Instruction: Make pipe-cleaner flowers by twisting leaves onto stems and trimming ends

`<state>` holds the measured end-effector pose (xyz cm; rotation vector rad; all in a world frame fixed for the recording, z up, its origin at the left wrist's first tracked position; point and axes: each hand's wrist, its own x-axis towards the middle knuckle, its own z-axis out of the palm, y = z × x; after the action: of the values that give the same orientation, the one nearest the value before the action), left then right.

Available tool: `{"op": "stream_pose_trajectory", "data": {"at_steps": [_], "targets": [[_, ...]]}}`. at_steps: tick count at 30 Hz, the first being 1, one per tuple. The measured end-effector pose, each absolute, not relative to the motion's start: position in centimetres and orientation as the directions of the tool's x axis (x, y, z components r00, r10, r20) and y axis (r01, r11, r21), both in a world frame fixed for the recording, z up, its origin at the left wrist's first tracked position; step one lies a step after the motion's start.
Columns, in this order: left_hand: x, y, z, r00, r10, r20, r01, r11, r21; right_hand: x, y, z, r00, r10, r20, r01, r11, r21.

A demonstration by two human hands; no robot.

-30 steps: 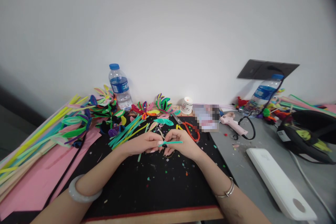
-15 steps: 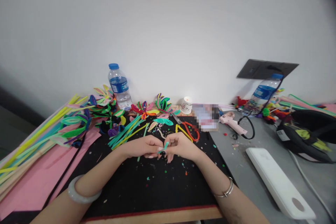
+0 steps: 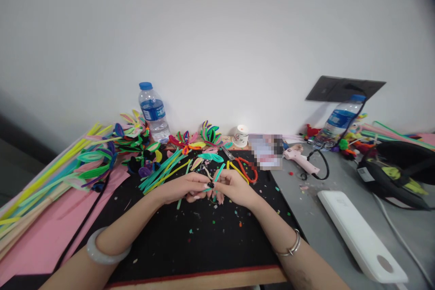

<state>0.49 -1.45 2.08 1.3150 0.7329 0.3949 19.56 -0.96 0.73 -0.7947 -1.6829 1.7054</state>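
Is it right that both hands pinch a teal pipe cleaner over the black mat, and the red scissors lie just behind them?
Not quite: the scissors are orange, not red. In the head view, the left hand and right hand do pinch the teal pipe cleaner over the black mat.

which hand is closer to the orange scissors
Right. The right hand sits just in front of the orange scissors, nearly touching them. The left hand is further off, on the far side of the right hand.

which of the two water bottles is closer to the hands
The water bottle on the left, standing upright behind the pipe-cleaner flowers. The other bottle leans far off to the right, past the pink glue gun.
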Motion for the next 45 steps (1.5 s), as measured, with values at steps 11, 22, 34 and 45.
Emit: {"op": "stream_pose_trajectory", "data": {"at_steps": [11,22,34,45], "targets": [[0.9,-1.5,2.3,0.657,0.746,-0.107,0.312,-0.140,0.940,19.5,-0.9,1.3,-0.576,0.817,0.024,0.016,0.041,-0.999],[1.9,-2.3,2.0,0.574,0.776,0.261,0.510,-0.588,0.628,18.9,-1.1,1.0,-0.434,0.890,-0.140,-0.111,-0.207,-0.972],[0.7,-1.1,1.9,0.515,0.857,0.005,0.247,-0.154,0.957,20.1,0.0,1.1,-0.282,0.923,0.261,0.104,0.300,-0.948],[0.7,-1.2,1.9,0.641,0.761,-0.103,0.064,0.081,0.995,20.1,-0.8,1.3,-0.505,0.743,0.440,0.282,0.623,-0.729]]}}
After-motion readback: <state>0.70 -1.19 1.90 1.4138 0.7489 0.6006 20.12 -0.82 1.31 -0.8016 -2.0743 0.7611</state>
